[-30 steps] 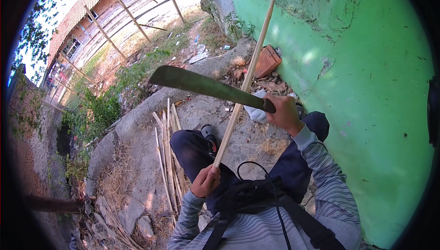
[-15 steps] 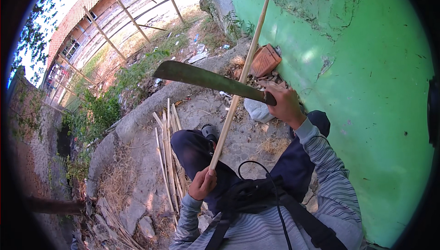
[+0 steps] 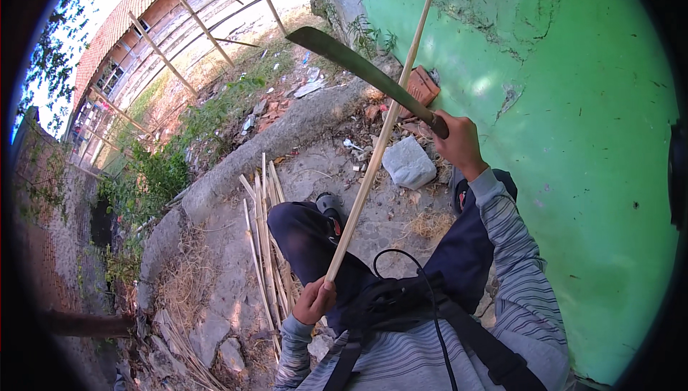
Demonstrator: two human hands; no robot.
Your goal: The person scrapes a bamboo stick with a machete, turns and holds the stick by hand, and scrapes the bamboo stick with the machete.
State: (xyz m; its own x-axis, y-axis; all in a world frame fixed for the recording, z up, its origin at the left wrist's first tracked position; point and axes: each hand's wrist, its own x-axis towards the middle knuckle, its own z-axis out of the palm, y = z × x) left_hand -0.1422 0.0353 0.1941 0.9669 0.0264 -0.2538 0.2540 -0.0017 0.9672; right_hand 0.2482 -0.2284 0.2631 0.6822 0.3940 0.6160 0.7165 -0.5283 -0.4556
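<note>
My left hand is closed round the near end of a long pale split-bamboo strip, which slants up and away past the top of the view. In my right hand is the handle of a machete with a long dark blade. The blade crosses over the strip near its upper part and points to the far left; whether it touches the strip I cannot tell. Beside my left knee, a bundle of similar bamboo strips lies on the ground.
A green wall rises close on my right. A whitish stone block and a reddish brick lie before me among rubble. A low curved concrete edge runs along the left, with plants beyond. A black cable loops over my lap.
My right hand has moved slightly right, and the machete's tip has swung up and to the right. The bamboo strip's near end has dropped a little with my left hand. The stone block is less covered.
</note>
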